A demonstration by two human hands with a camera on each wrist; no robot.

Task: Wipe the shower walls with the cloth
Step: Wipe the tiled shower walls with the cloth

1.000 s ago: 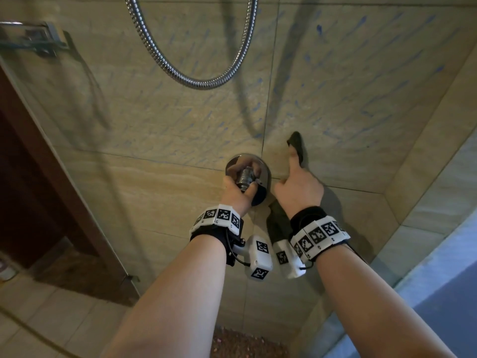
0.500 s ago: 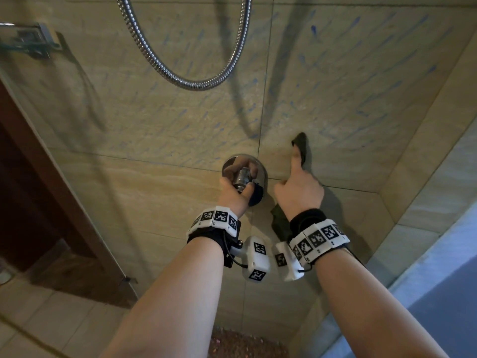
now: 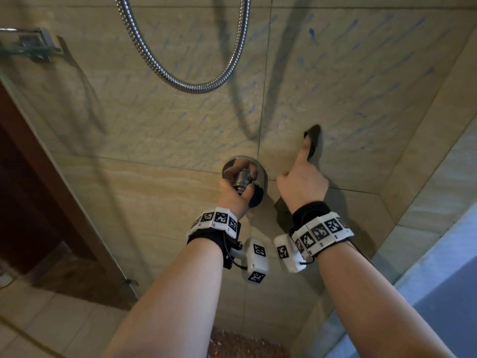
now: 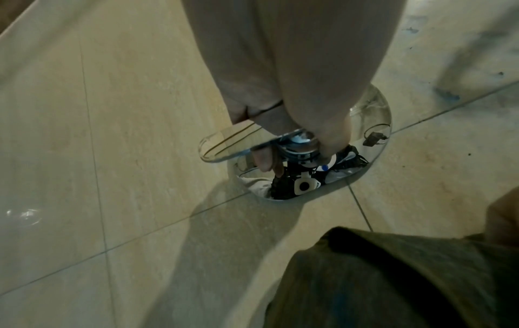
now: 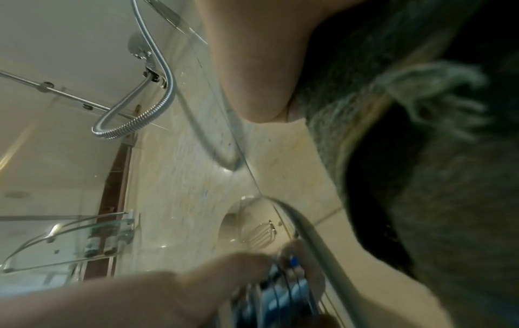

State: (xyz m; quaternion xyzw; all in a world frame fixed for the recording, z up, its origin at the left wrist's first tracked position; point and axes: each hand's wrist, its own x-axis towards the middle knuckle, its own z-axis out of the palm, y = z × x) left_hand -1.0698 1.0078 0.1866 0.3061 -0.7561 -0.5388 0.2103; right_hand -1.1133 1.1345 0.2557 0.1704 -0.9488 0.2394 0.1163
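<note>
My right hand holds a dark cloth flat against the beige tiled shower wall. Its index finger points up and presses the cloth's top corner, while the rest of the cloth hangs below the palm. Faint blue streaks cover the upper tiles. My left hand grips the chrome valve handle on its round plate. In the left wrist view the fingers curl round the valve handle, and the cloth fills the lower right. The cloth also fills the right side of the right wrist view.
A chrome shower hose loops above the valve. A glass shelf is mounted at upper left, with a brown door frame below it. The side wall meets the tiled wall at right. A pebbled floor lies below.
My right hand has slid the cloth slightly to the right along the wall. The left hand stays on the valve handle.
</note>
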